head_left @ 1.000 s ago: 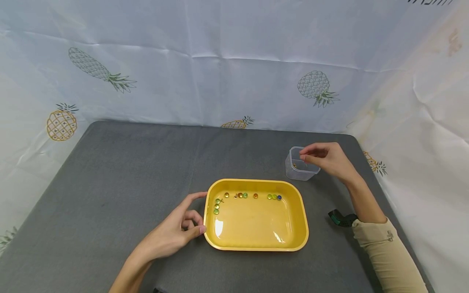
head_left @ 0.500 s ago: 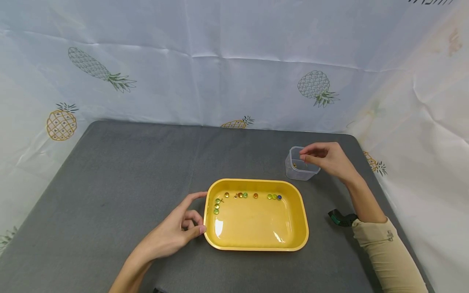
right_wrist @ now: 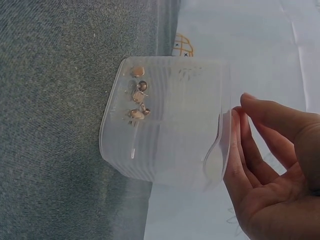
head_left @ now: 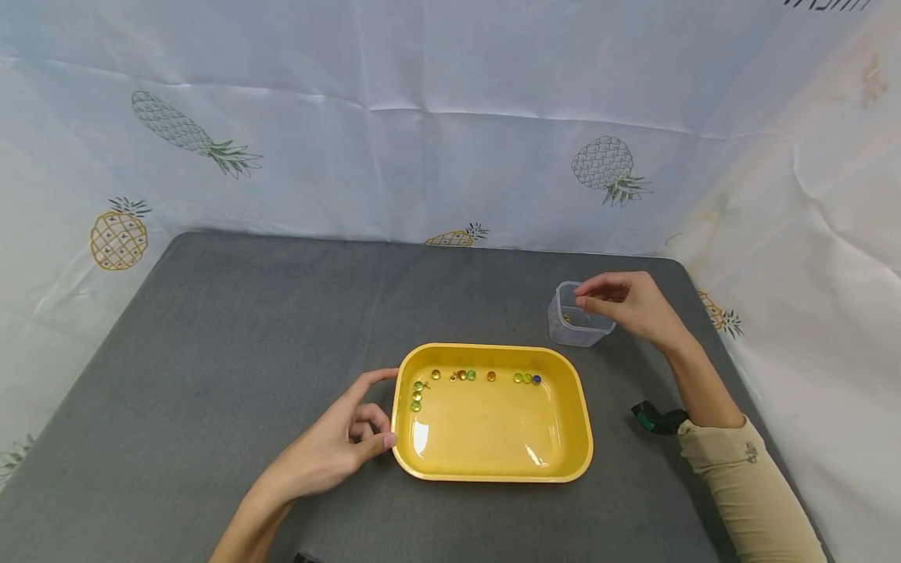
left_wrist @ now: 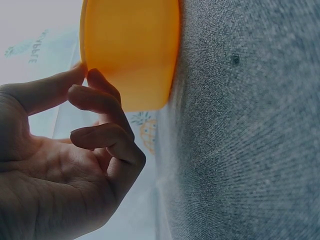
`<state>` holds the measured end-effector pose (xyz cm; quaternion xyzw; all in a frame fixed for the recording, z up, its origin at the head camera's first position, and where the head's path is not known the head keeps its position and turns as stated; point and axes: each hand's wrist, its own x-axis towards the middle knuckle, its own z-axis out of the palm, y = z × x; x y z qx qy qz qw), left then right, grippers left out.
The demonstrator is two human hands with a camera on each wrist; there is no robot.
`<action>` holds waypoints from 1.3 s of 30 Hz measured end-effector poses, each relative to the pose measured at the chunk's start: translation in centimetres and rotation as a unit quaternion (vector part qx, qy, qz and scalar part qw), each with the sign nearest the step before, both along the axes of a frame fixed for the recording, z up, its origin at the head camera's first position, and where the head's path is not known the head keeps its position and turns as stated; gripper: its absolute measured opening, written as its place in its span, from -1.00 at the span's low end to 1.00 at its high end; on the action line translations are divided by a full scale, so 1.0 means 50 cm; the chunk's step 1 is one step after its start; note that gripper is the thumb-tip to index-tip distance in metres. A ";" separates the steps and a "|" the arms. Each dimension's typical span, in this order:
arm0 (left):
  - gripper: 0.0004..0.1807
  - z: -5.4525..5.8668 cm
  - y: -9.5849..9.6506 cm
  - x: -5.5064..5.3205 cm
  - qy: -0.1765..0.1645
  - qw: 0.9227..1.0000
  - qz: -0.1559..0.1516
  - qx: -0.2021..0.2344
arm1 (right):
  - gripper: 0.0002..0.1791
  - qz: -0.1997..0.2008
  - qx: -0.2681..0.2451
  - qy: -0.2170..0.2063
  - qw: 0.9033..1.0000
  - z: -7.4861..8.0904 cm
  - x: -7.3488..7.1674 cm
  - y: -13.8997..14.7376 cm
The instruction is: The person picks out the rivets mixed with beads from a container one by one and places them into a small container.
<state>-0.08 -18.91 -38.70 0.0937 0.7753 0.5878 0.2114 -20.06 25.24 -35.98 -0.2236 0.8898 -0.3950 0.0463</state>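
Note:
A yellow tray (head_left: 493,469) lies on the grey table in the head view. Several small round shiny beads (head_left: 528,378), green, amber and blue, line its far and left sides. My left hand (head_left: 334,446) touches the tray's left rim with thumb and forefinger, its other fingers bent; the left wrist view shows the tray wall (left_wrist: 132,50) at the fingertips. A clear plastic box (head_left: 576,336) stands behind the tray's far right corner. Over its opening hovers my right hand (head_left: 633,309), fingers loosely curled, nothing visible between them. Small gold-coloured pieces (right_wrist: 138,95) lie inside the box.
Grey cloth (head_left: 246,328) covers the table, whose far edge meets a pale curtain (head_left: 352,172) with pineapple prints. A dark green-and-black strap (head_left: 658,420) is at my right wrist, near a beige sleeve (head_left: 746,485).

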 end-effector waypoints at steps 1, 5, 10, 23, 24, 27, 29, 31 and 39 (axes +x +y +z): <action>-0.11 0.000 0.000 0.000 -0.001 1.000 0.000 0.000 | -0.81 0.001 0.002 0.002 1.000 0.001 0.001 -0.001; -0.11 0.001 0.000 0.000 -0.002 1.000 -0.001 0.000 | -0.81 0.005 0.006 0.007 1.000 0.004 0.003 -0.005; -0.11 0.000 0.000 0.000 -0.001 1.000 -0.001 0.001 | -0.82 0.009 0.012 0.007 1.000 0.011 0.007 -0.013; -0.11 0.001 0.001 0.000 -0.001 1.000 -0.001 -0.001 | -0.84 0.026 0.014 0.006 1.000 0.035 0.019 -0.042; -0.11 0.000 0.000 0.000 -0.001 1.000 -0.001 -0.001 | -0.84 0.029 0.014 0.007 0.999 0.037 0.020 -0.045; -0.11 0.000 0.000 0.001 -0.002 1.000 0.000 -0.002 | -0.83 0.037 0.014 0.010 0.999 0.044 0.024 -0.056; -0.11 0.000 -0.001 0.001 -0.002 1.000 0.001 -0.002 | -0.83 0.043 0.013 0.010 0.999 0.050 0.026 -0.064; -0.11 0.000 -0.001 0.001 -0.002 1.000 0.001 -0.002 | -0.84 0.048 0.013 0.011 0.999 0.056 0.028 -0.071; -0.11 0.000 0.000 0.001 -0.002 1.000 0.001 -0.001 | -0.84 0.070 0.022 0.005 0.997 0.072 0.036 -0.105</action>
